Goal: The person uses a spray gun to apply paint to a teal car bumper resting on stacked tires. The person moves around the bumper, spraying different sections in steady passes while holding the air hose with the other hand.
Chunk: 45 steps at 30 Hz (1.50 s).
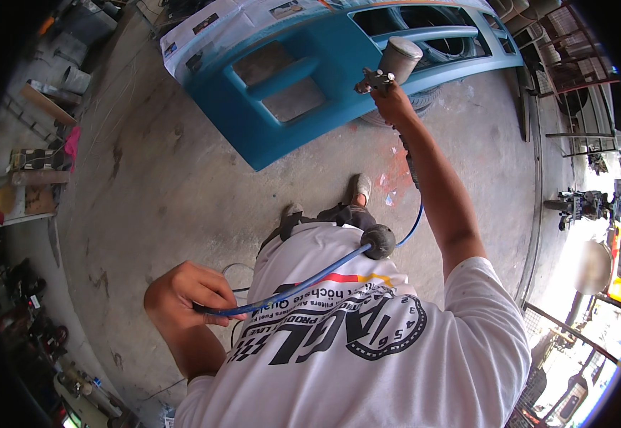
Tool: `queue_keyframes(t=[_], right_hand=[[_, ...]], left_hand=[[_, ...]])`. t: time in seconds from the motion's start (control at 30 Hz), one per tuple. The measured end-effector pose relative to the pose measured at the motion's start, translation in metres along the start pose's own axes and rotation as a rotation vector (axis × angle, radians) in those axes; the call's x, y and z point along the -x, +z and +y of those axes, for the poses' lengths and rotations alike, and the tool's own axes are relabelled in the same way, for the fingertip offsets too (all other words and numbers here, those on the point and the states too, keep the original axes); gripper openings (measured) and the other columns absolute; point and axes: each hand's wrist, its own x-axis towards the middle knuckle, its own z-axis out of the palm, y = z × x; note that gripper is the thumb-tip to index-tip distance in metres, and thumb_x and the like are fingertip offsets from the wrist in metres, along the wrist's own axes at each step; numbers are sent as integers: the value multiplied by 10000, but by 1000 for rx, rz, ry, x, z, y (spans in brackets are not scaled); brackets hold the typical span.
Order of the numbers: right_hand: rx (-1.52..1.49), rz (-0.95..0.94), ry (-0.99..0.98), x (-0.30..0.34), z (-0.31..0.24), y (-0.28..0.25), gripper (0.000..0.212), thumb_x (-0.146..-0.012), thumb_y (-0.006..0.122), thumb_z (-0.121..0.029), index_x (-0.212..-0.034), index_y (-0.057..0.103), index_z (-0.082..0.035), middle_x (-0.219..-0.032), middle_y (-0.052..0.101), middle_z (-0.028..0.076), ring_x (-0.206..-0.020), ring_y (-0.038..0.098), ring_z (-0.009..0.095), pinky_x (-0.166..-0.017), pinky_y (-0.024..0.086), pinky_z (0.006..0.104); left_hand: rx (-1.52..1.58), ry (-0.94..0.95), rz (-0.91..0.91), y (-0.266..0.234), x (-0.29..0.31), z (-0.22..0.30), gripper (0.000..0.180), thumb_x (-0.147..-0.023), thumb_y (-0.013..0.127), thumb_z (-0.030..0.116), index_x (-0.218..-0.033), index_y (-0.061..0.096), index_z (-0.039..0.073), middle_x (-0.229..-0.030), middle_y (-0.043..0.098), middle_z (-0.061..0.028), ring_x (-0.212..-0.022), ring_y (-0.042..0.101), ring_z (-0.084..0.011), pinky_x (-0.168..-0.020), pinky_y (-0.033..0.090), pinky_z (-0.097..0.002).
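Raised at the far right, my right hand (394, 105) is closed around a metal spray gun (378, 80). On the gun sits a grey paint cup (401, 57), close to the large blue vehicle panel (232, 107), which looks like a bumper with cut-out openings. A blue air hose (310, 281) crosses my body at chest height. My left hand (198, 287) grips it at the lower left, fingers curled round it. Part of the hose is hidden behind a dark round ball (379, 241) and reappears beyond it, rising toward the gun.
Printed masking paper (203, 36) covers the panel's far edge. Tyres (425, 100) lie beneath the panel. Reddish paint marks (395, 171) stain the concrete floor (153, 178). Cluttered shelving (36, 171) lines the left, while metal racks (582, 50) and a motorcycle (585, 205) stand at the right.
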Motion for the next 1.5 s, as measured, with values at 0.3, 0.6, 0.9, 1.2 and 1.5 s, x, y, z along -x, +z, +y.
queue_keyframes(t=[0.3, 0.6, 0.9, 1.2, 1.5], right_hand=[[-42, -121, -53, 93, -52, 118, 401, -942, 641, -270, -1305, 552, -126, -1259, 655, 233, -1195, 599, 441, -973, 482, 493], [20, -36, -24, 111, 12, 109, 406, -940, 635, -307, -1288, 550, -114, -1146, 680, 274, -1094, 625, 478, -897, 490, 550], [0, 298, -33, 27, 142, -39, 387, -939, 659, -275, -1251, 595, -55, -1040, 714, 243, -1001, 677, 439, -855, 514, 491], [129, 529, 100, -42, 213, -157, 439, -949, 621, -318, -1317, 563, -87, -1142, 698, 259, -1084, 646, 477, -905, 504, 533], [-60, 441, -12, 49, 209, -57, 517, -968, 618, -305, -1439, 465, -157, -1090, 698, 264, -997, 638, 513, -812, 504, 563]], left_hand=[[-5, 24, 39, 22, 41, -9, 327, -733, 875, 46, -1050, 795, 40, -909, 752, -111, -727, 691, -214, -598, 496, -304], [10, 21, 2, 25, 27, -15, 321, -730, 875, 33, -1040, 794, 31, -924, 757, -119, -762, 713, -214, -641, 530, -294], [59, 40, -87, 23, -63, -9, 256, -742, 863, 12, -990, 798, 17, -907, 753, -119, -759, 713, -215, -640, 532, -289], [139, -132, -11, 68, -143, -7, 271, -758, 838, -1, -1025, 795, 14, -896, 746, -120, -758, 709, -211, -638, 519, -288], [282, -265, -74, 94, -151, -22, 291, -773, 818, -21, -1060, 785, 5, -940, 750, -115, -826, 703, -202, -703, 523, -278]])
